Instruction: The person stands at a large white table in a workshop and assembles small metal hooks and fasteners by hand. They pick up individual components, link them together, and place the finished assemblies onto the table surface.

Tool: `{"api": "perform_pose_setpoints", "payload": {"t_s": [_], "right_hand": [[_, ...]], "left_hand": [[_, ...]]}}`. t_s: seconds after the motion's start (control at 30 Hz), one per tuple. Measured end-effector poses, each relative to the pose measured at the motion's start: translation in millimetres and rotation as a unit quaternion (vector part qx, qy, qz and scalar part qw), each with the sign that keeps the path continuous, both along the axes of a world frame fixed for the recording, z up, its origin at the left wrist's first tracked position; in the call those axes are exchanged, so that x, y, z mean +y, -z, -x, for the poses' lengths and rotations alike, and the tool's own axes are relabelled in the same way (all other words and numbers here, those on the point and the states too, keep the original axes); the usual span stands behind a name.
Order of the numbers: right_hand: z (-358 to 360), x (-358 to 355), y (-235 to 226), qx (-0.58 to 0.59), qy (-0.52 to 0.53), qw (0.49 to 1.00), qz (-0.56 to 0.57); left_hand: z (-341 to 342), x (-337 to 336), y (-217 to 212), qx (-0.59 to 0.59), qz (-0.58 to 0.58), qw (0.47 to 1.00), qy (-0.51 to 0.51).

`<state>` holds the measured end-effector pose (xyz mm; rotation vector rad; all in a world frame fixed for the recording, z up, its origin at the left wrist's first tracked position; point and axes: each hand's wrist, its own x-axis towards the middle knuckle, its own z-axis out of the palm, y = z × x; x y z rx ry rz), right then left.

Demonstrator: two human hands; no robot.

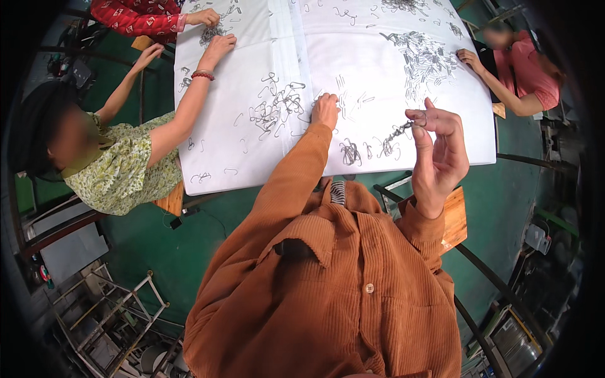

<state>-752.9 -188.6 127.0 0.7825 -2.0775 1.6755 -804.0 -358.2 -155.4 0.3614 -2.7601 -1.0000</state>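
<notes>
My right hand (439, 138) is raised over the near right edge of the table. Between its thumb and index finger it pinches a short dark chain of linked wire hooks (397, 132), which slants down toward the cloth. My left hand (326, 112) reaches onto the table with its fingers bent and closed; what lies under the fingertips is hidden. Thin straight wire pieces (362, 99) lie just right of it, and a loose pile of bent wire hooks (277, 107) lies to its left. Small bunches of hooks (350, 152) sit near the front edge.
White cloth (236, 148) covers the table. A large heap of metal pieces (425, 63) lies at the back right. Co-workers sit at the left (126, 157), the far left (142, 19) and the right (523, 69), with hands on or near the table. A wooden stool (455, 217) stands beside me.
</notes>
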Motion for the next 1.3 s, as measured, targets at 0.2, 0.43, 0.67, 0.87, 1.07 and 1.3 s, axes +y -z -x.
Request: {"api": "perform_pose_setpoints", "payload": {"t_s": [0.2,0.43,0.67,0.87,1.07,1.3], "right_hand": [[-2.4,-14.2,13.5,-0.025,-0.003,0.999,0.022],[13.5,-62.9,53.6,-0.046,-0.071,0.996,0.031],[20.5,-129.8,70.3,-0.016,-0.124,0.992,0.012],[18.6,-162.8,68.5,0.002,-0.147,0.989,0.000],[51.8,-163.8,88.2,-0.021,-0.154,0.987,0.032],[90.6,-121.4,282.4,-0.226,-0.101,0.901,-0.357]], "left_hand": [[-1.7,-27.7,-0.4,-0.118,0.104,0.987,0.022],[-50.2,-70.0,-159.7,0.043,-0.491,0.869,-0.047],[-91.7,-92.9,-250.3,0.168,-0.461,0.869,-0.057],[-106.4,-108.4,-257.4,0.216,-0.410,0.881,-0.093],[-133.6,-120.4,-272.6,0.343,-0.324,0.877,-0.092],[-193.5,-114.9,-310.2,0.351,-0.276,0.887,-0.116]]}}
